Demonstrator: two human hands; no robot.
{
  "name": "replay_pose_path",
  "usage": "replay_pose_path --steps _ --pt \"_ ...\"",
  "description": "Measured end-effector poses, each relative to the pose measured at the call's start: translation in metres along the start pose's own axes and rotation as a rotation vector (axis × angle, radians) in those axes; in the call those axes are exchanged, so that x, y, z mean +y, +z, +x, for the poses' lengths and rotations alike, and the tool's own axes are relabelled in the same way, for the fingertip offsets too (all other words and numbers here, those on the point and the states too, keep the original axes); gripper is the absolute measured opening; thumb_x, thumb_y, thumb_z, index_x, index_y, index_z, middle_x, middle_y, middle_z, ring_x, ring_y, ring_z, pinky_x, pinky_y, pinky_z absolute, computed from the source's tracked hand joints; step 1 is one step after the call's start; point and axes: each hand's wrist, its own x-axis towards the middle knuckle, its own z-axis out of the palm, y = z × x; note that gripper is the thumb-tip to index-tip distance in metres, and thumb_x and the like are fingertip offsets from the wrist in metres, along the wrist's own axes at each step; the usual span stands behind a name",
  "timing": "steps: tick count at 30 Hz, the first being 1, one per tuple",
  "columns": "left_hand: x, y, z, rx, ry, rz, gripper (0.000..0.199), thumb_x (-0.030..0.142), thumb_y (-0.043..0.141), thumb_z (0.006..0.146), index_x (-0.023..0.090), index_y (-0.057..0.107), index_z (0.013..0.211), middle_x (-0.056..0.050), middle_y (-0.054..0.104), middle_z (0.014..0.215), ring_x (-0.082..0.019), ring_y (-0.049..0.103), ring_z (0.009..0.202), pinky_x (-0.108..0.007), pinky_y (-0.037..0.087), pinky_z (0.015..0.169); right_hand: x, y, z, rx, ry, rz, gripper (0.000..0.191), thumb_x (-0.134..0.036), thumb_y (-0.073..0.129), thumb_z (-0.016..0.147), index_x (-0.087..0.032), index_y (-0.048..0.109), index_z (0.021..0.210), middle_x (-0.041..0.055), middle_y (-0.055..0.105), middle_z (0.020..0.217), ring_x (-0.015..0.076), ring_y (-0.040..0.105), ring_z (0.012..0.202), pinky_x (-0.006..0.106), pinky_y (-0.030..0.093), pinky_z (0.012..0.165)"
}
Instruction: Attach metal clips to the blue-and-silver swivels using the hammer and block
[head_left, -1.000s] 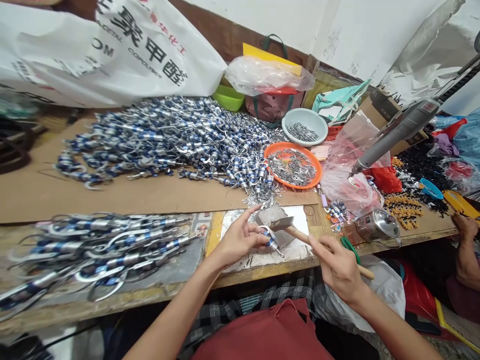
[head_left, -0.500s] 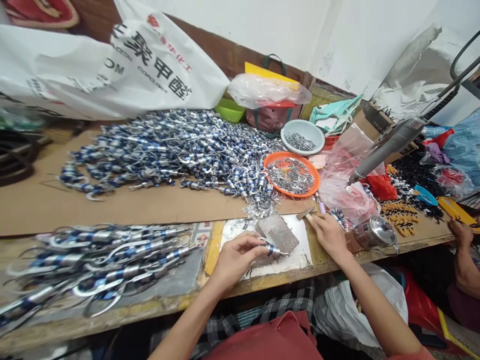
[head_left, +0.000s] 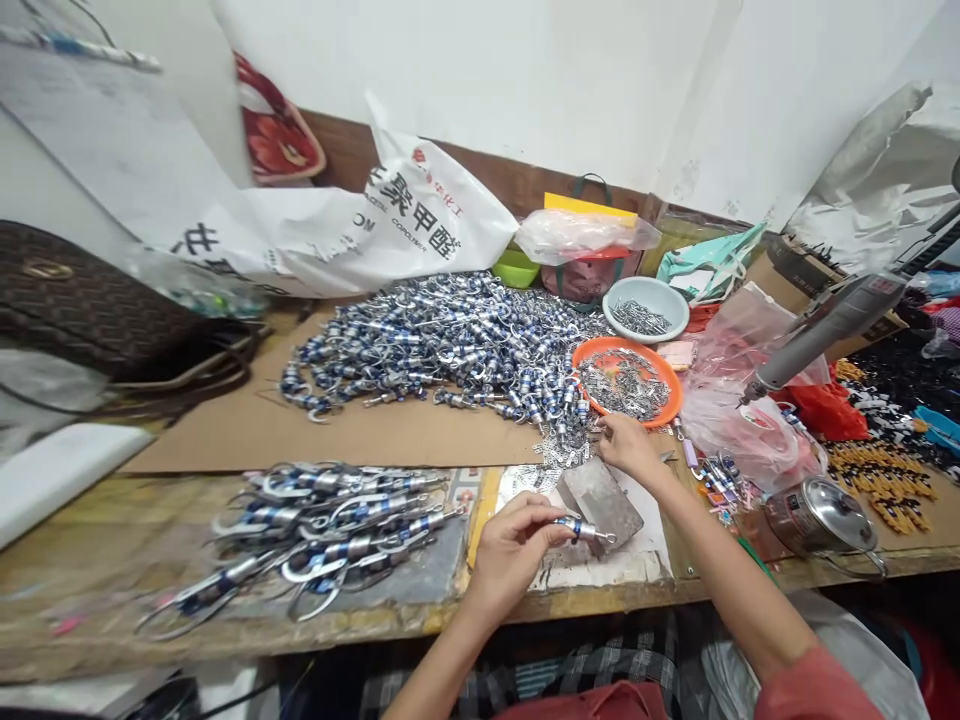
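My left hand (head_left: 517,545) is closed around a silver-and-blue metal fitting (head_left: 589,530), whose small eyelet end points right. That end lies over the near edge of a grey metal block (head_left: 619,503) on a white sheet (head_left: 645,570). My right hand (head_left: 628,447) reaches past the block. Its fingertips are pinched together at the small flat metal plates (head_left: 562,447) heaped beside the orange tray (head_left: 670,408); whatever they hold is too small to make out. To the left, several finished-looking fittings with curved hooks (head_left: 330,530) lie in rows.
A large heap of similar fittings (head_left: 450,335) covers the cardboard (head_left: 420,435). Pins fill a pale bowl (head_left: 679,310). A grey electric screwdriver (head_left: 832,325) hangs at the right above plastic bags (head_left: 735,430). A lidded metal pot (head_left: 814,515) stands near the bench's front edge.
My right hand has let go of the hammer and moved up and left to the small plates. My left hand still holds the fitting by the block. The view has swung left.
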Motion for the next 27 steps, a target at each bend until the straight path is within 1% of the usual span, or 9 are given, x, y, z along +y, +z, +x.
replay_pose_path --steps 1,3,5,7,10,14,17,22,27 --pt "0.000 -0.003 0.000 0.011 0.014 0.011 0.011 0.017 0.070 0.064 0.019 0.073 0.075 -0.002 0.061 0.070 -0.012 0.058 0.062 -0.021 0.050 0.052 -0.003 -0.004 -0.010 0.020 0.000 0.044 0.020 -0.011 0.054 0.075 -0.013 0.065 0.092 0.0106 0.067 0.093 0.0195 0.062 0.084 0.029 0.048 0.073" --pt "0.001 -0.007 0.001 0.034 0.048 0.039 0.022 0.017 0.070 0.065 0.020 0.072 0.087 -0.001 0.061 0.071 -0.012 0.058 0.063 -0.022 0.051 0.055 -0.015 -0.012 -0.034 0.048 -0.022 0.233 0.017 -0.019 0.053 0.081 -0.015 0.066 0.090 0.0074 0.068 0.090 0.0163 0.064 0.080 0.026 0.050 0.071" --pt "0.002 -0.010 0.003 0.035 0.088 0.067 0.033 0.017 0.070 0.066 0.020 0.069 0.099 0.000 0.060 0.071 -0.012 0.058 0.063 -0.023 0.052 0.059 -0.031 -0.017 -0.057 0.060 -0.089 0.593 0.013 -0.023 0.059 0.078 -0.017 0.069 0.082 0.0052 0.070 0.082 0.0158 0.065 0.076 0.025 0.051 0.069" --pt "0.004 -0.011 0.004 0.003 0.133 0.104 0.038 0.018 0.070 0.067 0.020 0.066 0.105 0.000 0.059 0.070 -0.011 0.057 0.063 -0.023 0.052 0.061 -0.047 -0.020 -0.074 0.062 -0.158 0.833 0.008 -0.023 0.064 0.073 -0.018 0.070 0.074 0.0038 0.070 0.075 0.0152 0.065 0.071 0.025 0.052 0.066" --pt "0.011 -0.013 0.005 -0.029 0.221 0.178 0.039 0.017 0.069 0.069 0.020 0.065 0.108 0.001 0.060 0.068 -0.011 0.057 0.061 -0.022 0.051 0.058 -0.059 -0.019 -0.083 0.058 -0.219 0.952 0.006 -0.021 0.066 0.072 -0.019 0.071 0.071 0.0029 0.070 0.071 0.0139 0.064 0.068 0.024 0.051 0.065" --pt "0.026 -0.014 0.006 -0.044 0.353 0.237 0.028 0.015 0.069 0.069 0.022 0.070 0.096 0.000 0.065 0.069 -0.011 0.059 0.060 -0.021 0.049 0.057 -0.059 -0.015 -0.083 0.068 -0.261 1.043 0.005 -0.019 0.066 0.072 -0.019 0.071 0.073 0.0034 0.070 0.074 0.0135 0.064 0.071 0.024 0.051 0.067" --pt "0.034 -0.014 0.005 -0.065 0.374 0.216 0.018 0.015 0.068 0.069 0.024 0.073 0.084 -0.001 0.065 0.067 -0.011 0.060 0.061 -0.020 0.048 0.055 -0.057 -0.013 -0.086 0.089 -0.288 1.058 0.006 -0.021 0.066 0.073 -0.020 0.071 0.076 0.0036 0.070 0.075 0.0137 0.065 0.072 0.024 0.051 0.067" --pt "0.035 -0.013 0.001 -0.064 0.296 0.217 0.013 0.018 0.069 0.069 0.024 0.074 0.078 0.000 0.063 0.066 -0.011 0.059 0.058 -0.020 0.046 0.052 -0.062 -0.017 -0.097 0.198 -0.342 0.925 0.009 -0.020 0.061 0.078 -0.018 0.070 0.078 0.0052 0.070 0.076 0.0145 0.065 0.071 0.026 0.052 0.066" --pt "0.031 -0.012 0.000 -0.092 0.356 0.277 0.014 0.015 0.065 0.070 0.024 0.074 0.078 -0.001 0.064 0.067 -0.012 0.059 0.060 -0.021 0.047 0.055 -0.068 -0.024 -0.103 0.273 -0.373 0.732 0.015 -0.015 0.054 0.081 -0.018 0.068 0.080 0.0058 0.068 0.076 0.0141 0.064 0.071 0.025 0.052 0.066"
